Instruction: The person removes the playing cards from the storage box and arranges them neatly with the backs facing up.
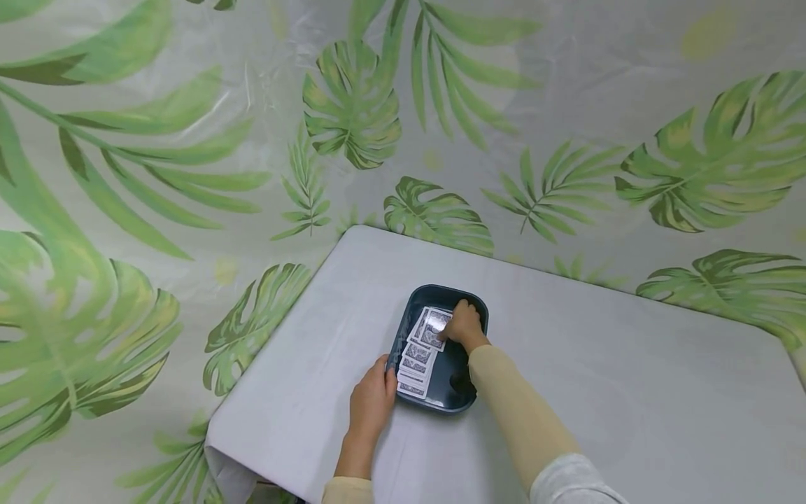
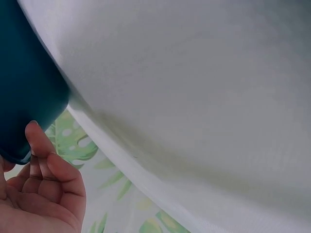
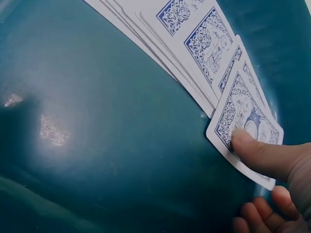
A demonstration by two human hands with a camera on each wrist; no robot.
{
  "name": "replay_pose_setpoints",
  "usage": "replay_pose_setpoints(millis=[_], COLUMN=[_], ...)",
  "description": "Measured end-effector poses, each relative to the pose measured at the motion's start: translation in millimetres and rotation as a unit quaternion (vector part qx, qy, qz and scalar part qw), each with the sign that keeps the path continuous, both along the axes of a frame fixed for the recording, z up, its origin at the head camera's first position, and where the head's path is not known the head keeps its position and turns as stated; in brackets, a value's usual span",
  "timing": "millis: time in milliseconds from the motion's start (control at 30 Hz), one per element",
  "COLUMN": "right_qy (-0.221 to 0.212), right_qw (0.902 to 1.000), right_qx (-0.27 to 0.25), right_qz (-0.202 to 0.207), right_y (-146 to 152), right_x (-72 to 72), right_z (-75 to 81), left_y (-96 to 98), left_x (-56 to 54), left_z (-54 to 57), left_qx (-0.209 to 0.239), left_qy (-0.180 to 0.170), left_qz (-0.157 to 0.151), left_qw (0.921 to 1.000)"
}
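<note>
A dark teal tray [image 1: 450,374] lies on the table, with playing cards [image 1: 415,364] spread in an overlapping row along its left side, patterned backs up. At the tray's left rim my left hand [image 1: 371,399] grips the edge; its fingers curl at the tray's corner in the left wrist view. Inside the tray, my right hand [image 1: 464,324] pinches a playing card [image 3: 238,116] at the far end of the row. The thumb presses on its blue-and-white back, and part of the fingers is hidden under the card.
A white cloth covers the table [image 1: 604,378] on all sides of the tray. Behind and to the left hangs a sheet with green leaf prints [image 1: 352,105]. The table's left edge [image 1: 277,329] runs not far from the tray.
</note>
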State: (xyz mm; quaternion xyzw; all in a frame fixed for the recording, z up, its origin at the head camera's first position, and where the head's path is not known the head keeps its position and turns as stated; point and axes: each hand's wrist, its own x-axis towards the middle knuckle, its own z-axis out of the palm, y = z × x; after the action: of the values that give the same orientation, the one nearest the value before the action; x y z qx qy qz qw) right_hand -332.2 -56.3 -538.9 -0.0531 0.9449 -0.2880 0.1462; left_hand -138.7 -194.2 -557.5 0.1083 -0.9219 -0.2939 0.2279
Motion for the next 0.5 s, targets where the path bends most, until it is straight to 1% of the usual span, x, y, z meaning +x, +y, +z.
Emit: replay_pose_setpoints(millis=[233,367,500], right_qy=[0.018,0.028,0.036], right_qw=[0.9987,0.996,0.9917], right_qx=[-0.038,-0.072,-0.114], right_qz=[-0.03,-0.046,-0.047], right_y=[3,1,2], right_x=[5.6,3.5,1.4], right_z=[8.2,13.9,25.2], left_y=[2.6,2.4,0.5], left_x=[-0.9,-0.7,0.1], left_z=[-2.6,-1.8,0.6], left_qx=[-0.006,-0.007,-0.002], left_qy=[-0.004,-0.005,-0.001], left_qz=[0.0,0.001,0.002], left_qw=[1.0,1.0,1.0])
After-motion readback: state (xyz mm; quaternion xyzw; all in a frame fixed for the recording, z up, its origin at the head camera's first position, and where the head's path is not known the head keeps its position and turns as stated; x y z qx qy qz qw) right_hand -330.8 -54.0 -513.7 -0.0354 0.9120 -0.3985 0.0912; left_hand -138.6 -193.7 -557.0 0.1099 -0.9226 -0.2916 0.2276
